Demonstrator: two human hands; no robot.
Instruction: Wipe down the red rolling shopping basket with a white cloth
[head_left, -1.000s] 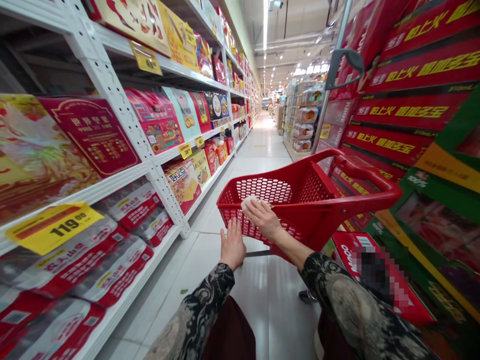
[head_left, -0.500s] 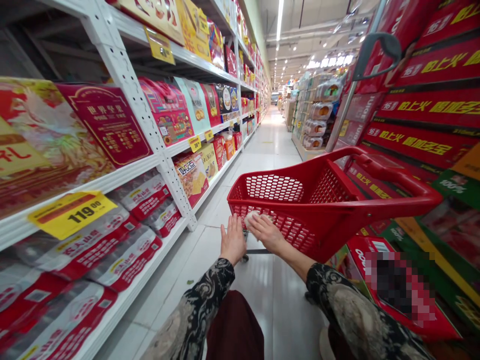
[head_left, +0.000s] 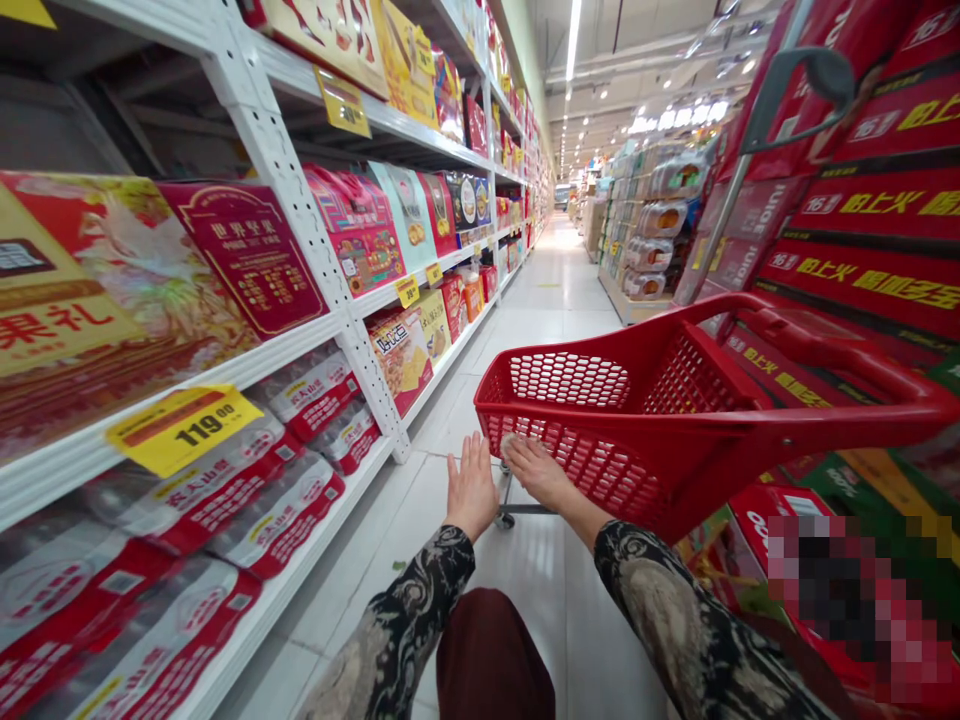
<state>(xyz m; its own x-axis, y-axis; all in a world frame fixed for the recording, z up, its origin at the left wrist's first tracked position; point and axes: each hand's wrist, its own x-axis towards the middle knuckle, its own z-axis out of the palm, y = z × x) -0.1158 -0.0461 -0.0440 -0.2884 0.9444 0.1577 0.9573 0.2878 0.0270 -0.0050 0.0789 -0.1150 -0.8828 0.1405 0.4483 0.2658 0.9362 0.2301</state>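
Note:
A red plastic shopping cart [head_left: 712, 440] with perforated sides stands across the aisle in front of me. My right hand [head_left: 538, 472] lies with its fingers over a whitish cloth [head_left: 508, 445], against the cart's side near its lower front corner. Most of the cloth is hidden under the fingers. Just left of that corner, my left hand [head_left: 472, 485] is raised with fingers stretched out and nothing in it. Whether it touches the cart, I cannot tell.
White shelves [head_left: 289, 200] with gift boxes and packs of bottled water [head_left: 247, 510] line the left side. Stacked red drink cartons [head_left: 862, 205] and a pole with a grey handle [head_left: 802, 95] stand at right. Pale floor tiles [head_left: 435, 500] run down the aisle.
The view has turned slightly left, so shelves and cart sit further right in it. My right hand has shifted a little toward the cart's front corner, and less of the cloth shows.

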